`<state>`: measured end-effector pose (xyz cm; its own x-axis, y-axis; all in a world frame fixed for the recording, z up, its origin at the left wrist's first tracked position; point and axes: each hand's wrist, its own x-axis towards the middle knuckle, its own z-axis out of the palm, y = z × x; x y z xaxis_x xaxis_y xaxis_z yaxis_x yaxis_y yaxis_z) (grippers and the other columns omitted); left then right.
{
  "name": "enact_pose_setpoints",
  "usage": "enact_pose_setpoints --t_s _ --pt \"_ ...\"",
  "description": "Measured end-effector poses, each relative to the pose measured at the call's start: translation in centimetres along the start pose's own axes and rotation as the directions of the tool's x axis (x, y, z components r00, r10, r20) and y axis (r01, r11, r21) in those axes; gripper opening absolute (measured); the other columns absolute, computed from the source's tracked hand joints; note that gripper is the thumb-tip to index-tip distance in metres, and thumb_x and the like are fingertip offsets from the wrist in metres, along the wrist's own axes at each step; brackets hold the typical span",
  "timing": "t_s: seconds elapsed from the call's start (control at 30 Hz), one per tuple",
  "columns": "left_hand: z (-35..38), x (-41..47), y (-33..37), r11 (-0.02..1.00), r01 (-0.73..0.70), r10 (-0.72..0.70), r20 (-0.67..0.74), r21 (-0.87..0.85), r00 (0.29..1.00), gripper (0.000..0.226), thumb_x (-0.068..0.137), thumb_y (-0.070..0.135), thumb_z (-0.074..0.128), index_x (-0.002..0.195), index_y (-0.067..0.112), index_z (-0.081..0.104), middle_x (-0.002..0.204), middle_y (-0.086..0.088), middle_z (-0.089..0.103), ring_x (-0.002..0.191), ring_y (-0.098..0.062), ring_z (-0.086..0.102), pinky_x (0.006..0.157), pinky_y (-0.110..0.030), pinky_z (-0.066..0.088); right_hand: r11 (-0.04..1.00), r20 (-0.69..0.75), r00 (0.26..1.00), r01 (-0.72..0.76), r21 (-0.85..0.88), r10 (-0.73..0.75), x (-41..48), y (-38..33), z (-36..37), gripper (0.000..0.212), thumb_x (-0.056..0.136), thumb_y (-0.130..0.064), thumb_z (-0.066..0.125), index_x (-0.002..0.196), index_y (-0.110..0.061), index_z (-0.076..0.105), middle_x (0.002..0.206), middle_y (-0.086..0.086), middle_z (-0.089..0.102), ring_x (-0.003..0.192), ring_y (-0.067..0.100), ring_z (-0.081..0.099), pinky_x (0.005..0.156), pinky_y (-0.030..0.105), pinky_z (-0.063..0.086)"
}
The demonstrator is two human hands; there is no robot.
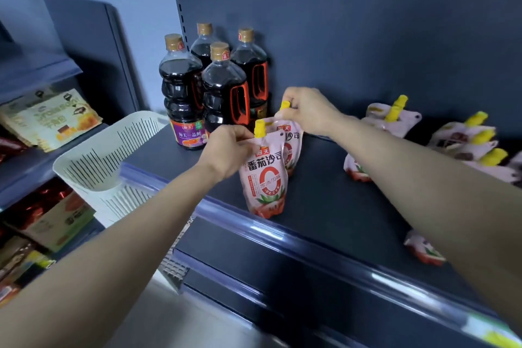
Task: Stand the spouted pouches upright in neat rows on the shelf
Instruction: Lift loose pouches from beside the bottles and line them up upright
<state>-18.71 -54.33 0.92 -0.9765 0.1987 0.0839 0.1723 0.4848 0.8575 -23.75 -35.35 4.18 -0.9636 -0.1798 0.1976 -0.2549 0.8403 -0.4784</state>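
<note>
Two pink spouted pouches with yellow caps stand upright, one behind the other, on the dark shelf [324, 206]. My left hand [226, 150] pinches the top of the front pouch [264, 178] beside its cap. My right hand [308, 110] grips the cap of the rear pouch [292, 144]. Another pouch [389, 118] leans behind my right forearm, and several pouches [469, 141] lie in a heap at the far right. One more pouch [423, 248] lies near the shelf's front edge, partly hidden by my right arm.
Several dark soy sauce bottles [223, 93] stand at the shelf's back left, close to the rear pouch. A white slotted basket [107, 161] sits left of the shelf. Snack packets [50, 118] fill the neighbouring shelves on the left. A blue price rail [282, 232] edges the shelf front.
</note>
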Motion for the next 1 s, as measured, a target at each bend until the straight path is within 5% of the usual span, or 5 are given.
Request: enact_pose_setpoints --t_s 0.3,0.47,0.57,0.7,1.0 --pt "-0.1 -0.2 0.5 0.995 -0.065 0.058 0.086 0.080 0.995 0.013 0.082 0.015 0.067 0.070 0.014 0.071 0.064 -0.001 0.066 0.057 -0.011 0.054 0.049 -0.017 0.044 0.978 0.006 0.988 -0.152 -0.140 0.154 -4.5 -1.0 -1.4 0.017 0.083 -0.007 0.059 0.066 -0.006 0.054 0.067 0.008 0.050 0.068 0.024 0.045 0.060 0.034 0.037" --pt "2.3 -0.6 1.8 0.992 -0.119 0.112 0.138 0.046 0.984 0.018 0.081 0.012 0.067 0.068 0.023 0.072 0.078 -0.008 0.074 0.082 -0.026 0.070 0.075 -0.042 0.057 0.948 -0.055 0.963 -0.270 -0.168 0.265 -8.1 0.7 -3.3 0.018 0.082 -0.007 0.059 0.065 -0.003 0.054 0.066 0.007 0.051 0.070 0.026 0.048 0.068 0.039 0.044" --pt "4.0 -0.9 2.6 0.991 -0.127 0.120 0.164 0.032 0.979 0.023 0.081 0.015 0.068 0.061 0.027 0.069 0.078 -0.007 0.075 0.077 -0.022 0.069 0.074 -0.039 0.058 0.918 -0.093 0.948 -0.317 -0.239 0.303 -9.6 2.1 -4.8 0.014 0.083 -0.011 0.058 0.078 0.001 0.061 0.083 0.008 0.051 0.091 0.032 0.056 0.091 0.042 0.044" --pt "6.4 -1.2 3.9 0.991 -0.129 0.123 0.174 0.025 0.977 0.014 0.080 0.015 0.068 0.071 0.024 0.075 0.078 -0.003 0.075 0.079 -0.019 0.070 0.075 -0.038 0.058 0.893 -0.121 0.927 -0.374 -0.251 0.354 -11.1 3.9 -6.4 0.012 0.086 -0.007 0.054 0.085 0.002 0.061 0.094 0.018 0.057 0.096 0.034 0.059 0.080 0.031 0.040" --pt "11.2 -1.1 7.0 0.990 -0.136 0.129 0.160 0.032 0.979 0.013 0.080 0.013 0.067 0.077 0.022 0.076 0.078 -0.004 0.075 0.075 -0.016 0.067 0.067 -0.028 0.054 0.894 -0.075 0.923 -0.385 -0.228 0.378 -12.0 6.8 -8.9 0.017 0.085 -0.010 0.060 0.093 0.003 0.066 0.091 0.014 0.065 0.095 0.034 0.061 0.086 0.043 0.051"
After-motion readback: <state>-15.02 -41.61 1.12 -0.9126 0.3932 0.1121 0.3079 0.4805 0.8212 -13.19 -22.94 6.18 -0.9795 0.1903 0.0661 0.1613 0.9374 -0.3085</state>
